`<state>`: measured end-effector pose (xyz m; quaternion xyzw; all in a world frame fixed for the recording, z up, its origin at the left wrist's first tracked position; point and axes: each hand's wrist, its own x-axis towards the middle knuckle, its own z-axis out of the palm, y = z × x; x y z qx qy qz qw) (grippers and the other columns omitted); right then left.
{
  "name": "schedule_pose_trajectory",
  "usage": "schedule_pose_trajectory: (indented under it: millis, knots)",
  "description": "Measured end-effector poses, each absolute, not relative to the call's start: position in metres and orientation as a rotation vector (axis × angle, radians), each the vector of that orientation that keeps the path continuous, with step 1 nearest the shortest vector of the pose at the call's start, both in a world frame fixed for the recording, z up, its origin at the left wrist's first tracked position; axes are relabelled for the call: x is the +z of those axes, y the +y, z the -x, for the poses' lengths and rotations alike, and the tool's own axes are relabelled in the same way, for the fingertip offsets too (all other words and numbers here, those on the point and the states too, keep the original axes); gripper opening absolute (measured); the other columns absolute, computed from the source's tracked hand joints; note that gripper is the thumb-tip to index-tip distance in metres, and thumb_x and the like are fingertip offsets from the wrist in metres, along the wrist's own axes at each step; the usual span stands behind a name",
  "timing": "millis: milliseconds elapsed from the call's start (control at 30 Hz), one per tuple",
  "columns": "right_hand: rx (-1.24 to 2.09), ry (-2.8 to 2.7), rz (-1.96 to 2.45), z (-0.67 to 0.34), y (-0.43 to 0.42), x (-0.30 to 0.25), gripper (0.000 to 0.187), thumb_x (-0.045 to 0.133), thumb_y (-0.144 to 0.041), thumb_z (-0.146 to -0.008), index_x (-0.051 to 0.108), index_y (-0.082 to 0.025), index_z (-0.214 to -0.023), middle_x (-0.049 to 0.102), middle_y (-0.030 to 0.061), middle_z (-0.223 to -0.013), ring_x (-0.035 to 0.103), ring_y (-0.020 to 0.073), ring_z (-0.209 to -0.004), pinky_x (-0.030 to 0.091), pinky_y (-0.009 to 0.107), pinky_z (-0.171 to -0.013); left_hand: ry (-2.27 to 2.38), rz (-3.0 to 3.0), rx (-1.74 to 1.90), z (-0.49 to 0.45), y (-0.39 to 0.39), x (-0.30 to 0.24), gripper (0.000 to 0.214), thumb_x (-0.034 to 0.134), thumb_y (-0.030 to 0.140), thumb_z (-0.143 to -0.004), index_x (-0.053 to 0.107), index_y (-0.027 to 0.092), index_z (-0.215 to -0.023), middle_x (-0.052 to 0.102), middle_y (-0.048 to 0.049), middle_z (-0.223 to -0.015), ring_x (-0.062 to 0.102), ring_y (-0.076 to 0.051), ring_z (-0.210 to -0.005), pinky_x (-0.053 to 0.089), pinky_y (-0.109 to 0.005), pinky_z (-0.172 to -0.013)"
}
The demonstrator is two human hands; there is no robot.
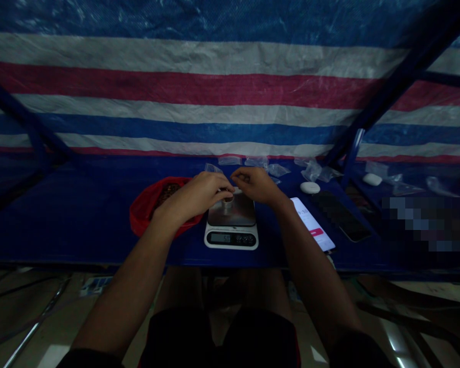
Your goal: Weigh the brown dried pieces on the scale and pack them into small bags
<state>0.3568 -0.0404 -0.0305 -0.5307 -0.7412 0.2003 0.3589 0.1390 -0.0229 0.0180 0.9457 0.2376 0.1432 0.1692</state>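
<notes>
My left hand (195,194) and my right hand (255,185) hover over a white digital kitchen scale (232,236), their fingertips close together. Whatever they may pinch is too small to make out. A small metal cup (227,207) stands on the scale's steel platform just below my fingers, and a small pale piece (236,190) shows by my fingertips. The scale's display is lit, but its digits are hard to read. To the left, under my left wrist, lies a red bowl or bag (147,209) holding something brown.
Several small clear plastic bags (278,170) lie along the far side of the blue table cover (80,214). To the right are a lit phone (312,225), a dark phone (341,217), and small white round objects (310,187). A striped tarp and dark metal bars stand behind.
</notes>
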Motion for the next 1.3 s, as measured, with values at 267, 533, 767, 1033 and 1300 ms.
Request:
schedule_pose_trajectory:
  millis: [267, 533, 767, 1033, 1300]
  knots:
    - [0.520, -1.924, 1.386, -0.357, -0.041, -0.030, 0.021, 0.060, -0.023, -0.095, 0.080, -0.017, -0.095, 0.077, 0.0046, -0.081, 0.066, 0.0173, -0.071, 0.044, 0.029, -0.067, 0.778, -2.624, 0.439, -0.137, -0.029, 0.025, 0.032, 0.055, 0.017, -0.099, 0.082, 0.022, -0.115, 0.083, -0.0053, -0.116, 0.076, -0.022, -0.107, 0.056, -0.036, -0.100]
    - [0.486, -1.923, 1.376, -0.360, -0.040, -0.032, 0.023, 0.059, -0.024, -0.096, 0.081, -0.018, -0.097, 0.079, 0.0046, -0.085, 0.065, 0.0176, -0.072, 0.044, 0.030, -0.068, 0.824, -2.528, 0.561, -0.130, -0.020, 0.024, 0.034, 0.051, 0.020, -0.101, 0.080, 0.021, -0.119, 0.082, -0.0046, -0.123, 0.075, -0.022, -0.113, 0.056, -0.036, -0.104]
    - [0.499, -1.894, 1.367, -0.361, -0.039, -0.033, 0.021, 0.061, -0.026, -0.096, 0.080, -0.018, -0.096, 0.078, 0.0056, -0.084, 0.066, 0.0186, -0.072, 0.045, 0.031, -0.069, 1.118, -2.571, 0.621, -0.119, 0.027, 0.012, 0.052, 0.070, 0.030, -0.093, 0.067, 0.011, -0.141, 0.069, -0.0165, -0.145, 0.066, -0.030, -0.134, 0.049, -0.044, -0.118]
    - [0.505, -1.891, 1.348, -0.362, -0.039, -0.033, 0.021, 0.060, -0.025, -0.096, 0.080, -0.019, -0.096, 0.079, 0.0061, -0.087, 0.068, 0.0196, -0.074, 0.046, 0.032, -0.070, 1.083, -2.525, 0.438, -0.126, 0.049, -0.005, 0.078, 0.082, 0.035, -0.084, 0.056, 0.013, -0.154, 0.059, -0.0204, -0.158, 0.059, -0.032, -0.145, 0.045, -0.043, -0.122]
    - [0.494, -1.901, 1.347, -0.362, -0.036, -0.037, 0.020, 0.060, -0.026, -0.098, 0.079, -0.018, -0.097, 0.079, 0.0061, -0.088, 0.067, 0.0184, -0.074, 0.045, 0.030, -0.069, 1.014, -2.468, 0.698, -0.133, 0.056, -0.009, 0.045, 0.072, 0.028, -0.092, 0.071, 0.013, -0.135, 0.077, -0.0149, -0.132, 0.074, -0.026, -0.116, 0.056, -0.041, -0.106]
